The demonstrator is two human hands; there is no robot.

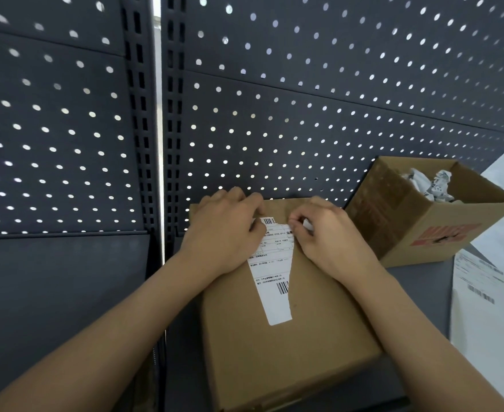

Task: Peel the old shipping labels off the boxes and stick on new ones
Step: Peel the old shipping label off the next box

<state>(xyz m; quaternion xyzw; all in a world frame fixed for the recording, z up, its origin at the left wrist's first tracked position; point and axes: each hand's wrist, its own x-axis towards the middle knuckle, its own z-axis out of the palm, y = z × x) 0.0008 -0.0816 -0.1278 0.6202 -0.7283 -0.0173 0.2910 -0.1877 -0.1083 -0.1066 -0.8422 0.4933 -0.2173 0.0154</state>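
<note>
Cardboard box (274, 352) bears a torn white label (274, 281); right hand (322, 236) pinches its top edge, left hand (224, 233) covers its side, grip unclear

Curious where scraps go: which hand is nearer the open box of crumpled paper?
Right. The right hand pinches the label just left of the open box; the left hand rests farther left.

1. We log a dark grey shelf (417, 292) as the carrying surface.
2. Directly under the grip, where the right hand (328, 242) pinches the label (274, 278), a closed cardboard box (274, 352) rests on it.
3. Right of the grip: an open cardboard box (423, 233) stands on the shelf.
4. Right of the grip and nearer us: a white label sheet (483, 307) lies flat, just beside the open box.
</note>
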